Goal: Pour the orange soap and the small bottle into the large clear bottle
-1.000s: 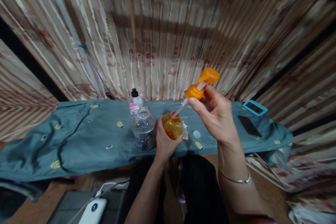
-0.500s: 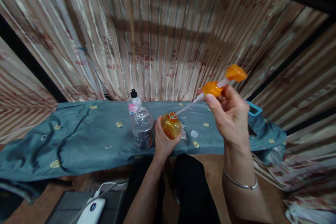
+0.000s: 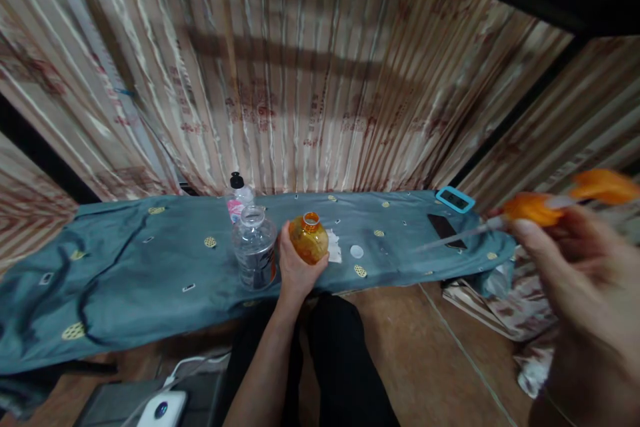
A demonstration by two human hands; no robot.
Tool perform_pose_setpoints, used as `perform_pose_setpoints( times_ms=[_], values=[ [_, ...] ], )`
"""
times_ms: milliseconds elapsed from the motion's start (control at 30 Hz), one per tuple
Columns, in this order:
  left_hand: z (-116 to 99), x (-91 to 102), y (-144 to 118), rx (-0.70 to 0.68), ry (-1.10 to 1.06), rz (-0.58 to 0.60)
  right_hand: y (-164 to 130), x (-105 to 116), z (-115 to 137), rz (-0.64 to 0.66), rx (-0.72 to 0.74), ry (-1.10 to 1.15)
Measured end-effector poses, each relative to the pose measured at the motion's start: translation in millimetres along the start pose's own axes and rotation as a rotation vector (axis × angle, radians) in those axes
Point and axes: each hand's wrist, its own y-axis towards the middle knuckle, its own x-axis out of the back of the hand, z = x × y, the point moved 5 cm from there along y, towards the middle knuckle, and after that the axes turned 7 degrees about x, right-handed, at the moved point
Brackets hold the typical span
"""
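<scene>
My left hand (image 3: 294, 267) grips a small round orange bottle (image 3: 309, 239) whose neck is uncapped, held upright at the near edge of the cloth-covered table (image 3: 150, 267). My right hand (image 3: 575, 273), blurred at the far right, holds the orange pump top (image 3: 560, 203) with its thin dip tube pointing left, well away from the bottle. A clear plastic bottle (image 3: 254, 248) without a cap stands just left of my left hand. Behind it stands a small bottle with a black cap and pink label (image 3: 237, 195).
A white round cap (image 3: 357, 251) and a scrap of white paper (image 3: 333, 253) lie on the cloth right of the orange bottle. A dark phone (image 3: 445, 229) and a blue-framed device (image 3: 454, 199) lie at the table's right end. Striped curtains hang behind. A white device (image 3: 163, 409) sits on the floor.
My right hand pulled the pump top and its tube out of the orange bottle and swung it far to the right. The view shifted right and down.
</scene>
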Motion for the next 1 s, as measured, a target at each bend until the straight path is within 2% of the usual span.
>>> perform_pose_setpoints(
  times_ms=[133, 233, 300, 400, 567, 733, 867, 1000],
  values=[
    [0.2, -0.3, -0.3, -0.012, 0.033, 0.01, -34.0, -46.2, -106.3, 0.524, -0.263, -0.08],
    [0.3, 0.2, -0.4, 0.004, 0.037, 0.003, -56.7, -85.1, -172.1, 0.707, -0.337, -0.26],
    [0.6, 0.5, -0.2, 0.016, 0.027, 0.0, -67.4, -112.8, -200.4, 0.83, -0.352, -0.319],
    [1.1, 0.8, 0.4, 0.021, 0.033, 0.002, -73.8, -149.4, -226.6, 0.953, -0.363, -0.384],
    [2.9, 1.1, 1.3, 0.049, 0.05, 0.016, -69.1, -197.1, -250.5, 1.063, -0.361, -0.443],
    [4.2, 0.9, 0.4, 0.085, 0.046, 0.027, -60.9, -217.6, -254.2, 1.09, -0.304, -0.565],
    [5.6, 0.7, -0.3, 0.088, 0.036, 0.017, -55.8, -216.4, -236.5, 1.086, -0.248, -0.604],
    [4.8, 1.1, 0.1, 0.093, 0.004, 0.033, -54.8, -206.0, -190.0, 0.983, -0.169, -0.461]
  ],
)
